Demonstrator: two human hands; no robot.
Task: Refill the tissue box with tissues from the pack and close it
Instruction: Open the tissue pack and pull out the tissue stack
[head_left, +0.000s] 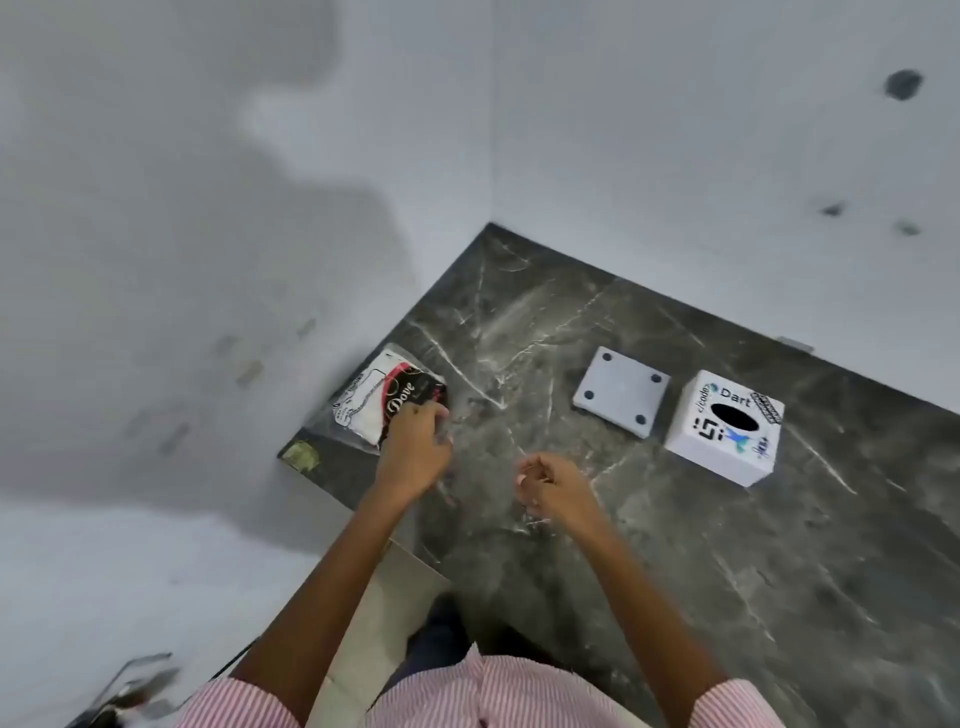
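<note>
Our left hand (415, 447) pinches the near edge of the black-and-white plastic tissue pack (390, 400), left of centre on the dark marble counter (675, 545). Our right hand (553, 486) hovers loosely curled, empty. At right stand the white sticker-covered tissue box (724, 428) and its grey square base plate (621, 391), just apart.
</note>
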